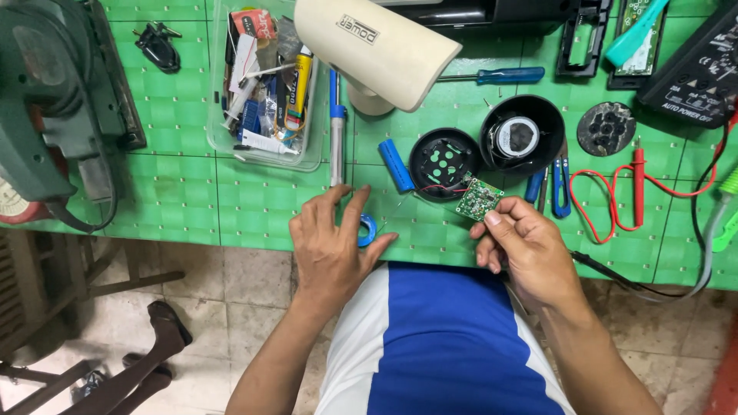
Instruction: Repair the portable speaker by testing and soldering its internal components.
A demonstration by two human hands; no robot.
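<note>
Right hand (530, 250) pinches 1 circuit board (479, 199); left hand (332, 244) on 1 blue ring (367, 230).

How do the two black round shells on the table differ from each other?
The left shell is shallow, and its inside shows several pale holes. The right shell is deeper and holds a white ring in its middle. Red wire runs from the left shell toward the green board in the right hand; none shows at the right shell. Both are black, round and lie open side up.

clear plastic box (215, 115), top centre-left, packets inside | yellow labelled tube (300, 81) upright in box | small dark label (357, 28) on cream lamp shade (384, 54) | black meter panel (696, 73), white print, top right
</note>
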